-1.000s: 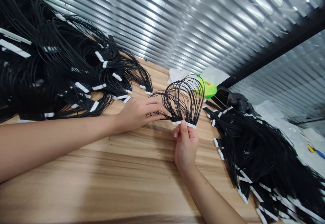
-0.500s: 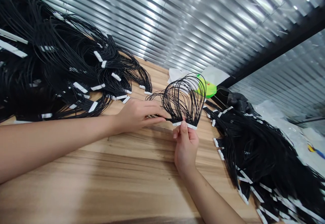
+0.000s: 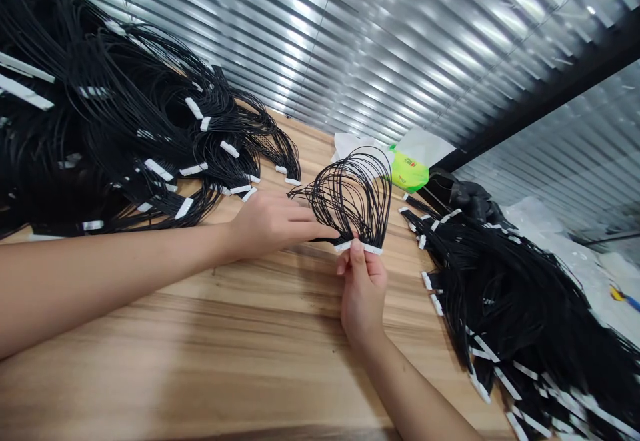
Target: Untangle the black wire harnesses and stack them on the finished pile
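My right hand [image 3: 363, 291] pinches the two white connectors [image 3: 373, 249] of a black wire harness [image 3: 353, 194], whose thin wires arch upward in a loop above the wooden table [image 3: 240, 334]. My left hand [image 3: 273, 222] reaches in from the left, fingers together, touching the wires at the left side of the loop near the connectors. Whether it grips them I cannot make out clearly; its fingertips press against the strands.
A big heap of black harnesses with white connectors [image 3: 100, 127] fills the left back of the table. Another heap [image 3: 520, 314] lies along the right edge. A green packet [image 3: 410, 171] and white paper sit by the slatted metal wall [image 3: 400, 47].
The harness loop has shifted slightly left and leaned, and my left fingertips have slid a little further right along the wires. My right hand keeps its pinch.
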`<action>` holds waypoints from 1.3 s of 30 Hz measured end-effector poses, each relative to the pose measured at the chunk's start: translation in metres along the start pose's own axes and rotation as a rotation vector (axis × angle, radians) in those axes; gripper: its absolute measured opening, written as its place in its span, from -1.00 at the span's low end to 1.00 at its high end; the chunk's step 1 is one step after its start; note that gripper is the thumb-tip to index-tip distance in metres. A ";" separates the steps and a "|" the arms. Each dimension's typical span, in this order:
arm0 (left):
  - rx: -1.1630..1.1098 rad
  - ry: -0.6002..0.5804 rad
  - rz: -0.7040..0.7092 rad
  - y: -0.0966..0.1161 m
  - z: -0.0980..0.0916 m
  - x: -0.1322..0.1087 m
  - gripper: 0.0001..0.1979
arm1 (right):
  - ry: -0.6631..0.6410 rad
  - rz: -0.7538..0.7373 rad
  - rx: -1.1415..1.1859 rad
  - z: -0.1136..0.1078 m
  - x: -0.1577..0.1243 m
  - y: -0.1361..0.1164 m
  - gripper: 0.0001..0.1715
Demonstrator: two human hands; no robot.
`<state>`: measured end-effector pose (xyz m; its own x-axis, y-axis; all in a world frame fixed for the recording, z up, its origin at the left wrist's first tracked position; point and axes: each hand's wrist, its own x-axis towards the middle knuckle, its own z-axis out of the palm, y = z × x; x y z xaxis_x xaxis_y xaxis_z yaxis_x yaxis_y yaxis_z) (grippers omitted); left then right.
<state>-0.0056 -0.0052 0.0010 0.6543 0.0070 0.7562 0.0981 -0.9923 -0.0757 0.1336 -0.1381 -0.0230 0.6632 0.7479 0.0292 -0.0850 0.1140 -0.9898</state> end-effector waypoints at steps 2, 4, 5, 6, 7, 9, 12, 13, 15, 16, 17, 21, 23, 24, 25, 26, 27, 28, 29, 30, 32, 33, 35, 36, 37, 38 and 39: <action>0.011 -0.022 0.015 0.000 -0.001 0.000 -0.75 | 0.002 0.000 -0.008 0.000 0.000 0.000 -0.60; 0.009 -0.038 0.019 0.000 -0.001 -0.001 -0.74 | -0.001 -0.004 -0.012 0.000 -0.001 -0.001 -0.59; 0.005 -0.041 0.017 0.001 -0.001 -0.001 -0.73 | -0.002 -0.008 -0.016 0.000 -0.001 -0.001 -0.59; 0.001 -0.043 0.012 0.001 -0.001 -0.001 -0.73 | -0.004 -0.011 -0.023 0.000 -0.002 -0.001 -0.59; -0.003 -0.044 0.007 0.001 -0.001 -0.001 -0.72 | -0.005 -0.014 -0.031 0.001 -0.002 -0.002 -0.59; -0.002 -0.039 -0.004 0.002 -0.001 0.000 -0.72 | -0.005 -0.016 -0.042 0.001 -0.003 -0.002 -0.61; 0.015 -0.033 -0.009 0.002 -0.001 0.001 -0.72 | -0.011 -0.012 -0.054 0.002 -0.004 -0.003 -0.63; 0.022 -0.027 -0.008 0.002 -0.001 0.001 -0.72 | -0.013 -0.009 -0.059 0.002 -0.004 -0.004 -0.63; 0.028 -0.018 -0.004 0.002 -0.001 0.001 -0.75 | -0.016 -0.008 -0.070 0.003 -0.003 -0.004 -0.61; 0.025 -0.015 0.000 0.002 -0.001 0.001 -0.76 | -0.017 -0.008 -0.078 0.003 -0.003 -0.005 -0.61; 0.019 -0.014 0.003 0.002 -0.001 0.001 -0.77 | -0.016 -0.010 -0.087 0.003 -0.003 -0.005 -0.59; -0.040 -0.027 -0.041 0.004 0.000 0.003 -0.83 | -0.011 -0.013 -0.148 0.004 -0.003 -0.007 -0.55; -0.071 -0.065 -0.105 0.005 0.001 0.004 -0.81 | -0.011 -0.005 -0.176 0.003 -0.002 -0.007 -0.56; -0.081 -0.092 -0.131 0.006 0.002 0.005 -0.80 | -0.009 -0.001 -0.186 0.003 -0.002 -0.007 -0.57; -0.085 -0.119 -0.147 0.006 0.003 0.005 -0.78 | -0.008 0.001 -0.193 0.003 -0.002 -0.007 -0.58; -0.083 -0.140 -0.151 0.007 0.004 0.006 -0.78 | -0.007 0.002 -0.198 0.003 -0.001 -0.007 -0.58; -0.074 -0.152 -0.148 0.007 0.005 0.006 -0.77 | -0.008 0.001 -0.202 0.003 -0.001 -0.007 -0.58; -0.059 -0.155 -0.139 0.008 0.006 0.007 -0.78 | -0.009 -0.002 -0.206 0.003 -0.002 -0.007 -0.58; -0.036 -0.151 -0.126 0.008 0.006 0.007 -0.78 | -0.012 -0.005 -0.208 0.004 -0.002 -0.007 -0.58; -0.009 -0.144 -0.111 0.008 0.007 0.008 -0.79 | -0.016 -0.007 -0.208 0.004 -0.002 -0.007 -0.58; 0.033 -0.129 -0.070 0.008 0.006 0.009 -0.81 | -0.018 -0.006 -0.203 0.004 -0.002 -0.007 -0.58; 0.044 -0.117 -0.039 0.007 0.005 0.009 -0.81 | -0.015 -0.005 -0.197 0.004 -0.001 -0.007 -0.58; 0.029 -0.069 0.046 0.007 0.001 0.010 -0.77 | 0.000 -0.005 -0.185 0.004 0.000 -0.007 -0.58; -0.003 -0.039 0.100 0.007 -0.001 0.010 -0.73 | 0.013 -0.007 -0.180 0.003 0.001 -0.007 -0.57; -0.054 -0.016 0.153 0.008 -0.003 0.010 -0.69 | 0.026 -0.009 -0.174 0.003 0.002 -0.006 -0.56; -0.123 -0.012 0.200 0.009 -0.005 0.010 -0.67 | 0.038 -0.008 -0.167 0.002 0.003 -0.006 -0.54; -0.206 -0.038 0.244 0.011 -0.007 0.010 -0.65 | 0.049 -0.006 -0.160 0.002 0.004 -0.005 -0.54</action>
<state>-0.0034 -0.0167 0.0121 0.6678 -0.2338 0.7066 -0.2167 -0.9693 -0.1159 0.1353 -0.1343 -0.0172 0.6992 0.7142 0.0318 0.0357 0.0096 -0.9993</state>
